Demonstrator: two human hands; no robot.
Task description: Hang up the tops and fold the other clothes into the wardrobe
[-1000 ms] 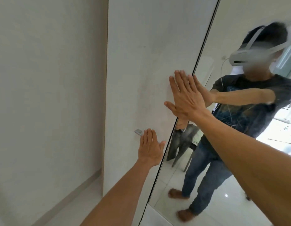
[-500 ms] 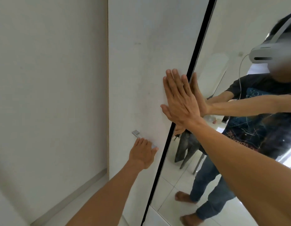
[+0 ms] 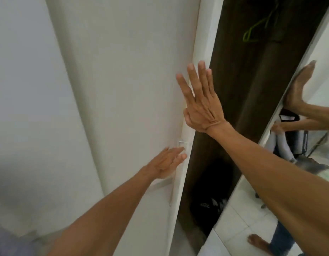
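Note:
A white wardrobe door fills the middle of the view. My right hand is flat with straight fingers against that door's right edge. Lower down, my left hand lies with straight fingers at the small metal handle. To the right a dark gap shows the wardrobe's inside, with a green hanger high up and a dark bundle at the bottom. A mirrored door stands at the far right and reflects my hand.
A plain white wall runs along the left. The mirror reflects a person's bare foot on white floor tiles and some furniture behind me.
The white door and the mirrored door have slid apart, and a dark gap into the wardrobe now shows between them. Both hands stayed flat on the white door.

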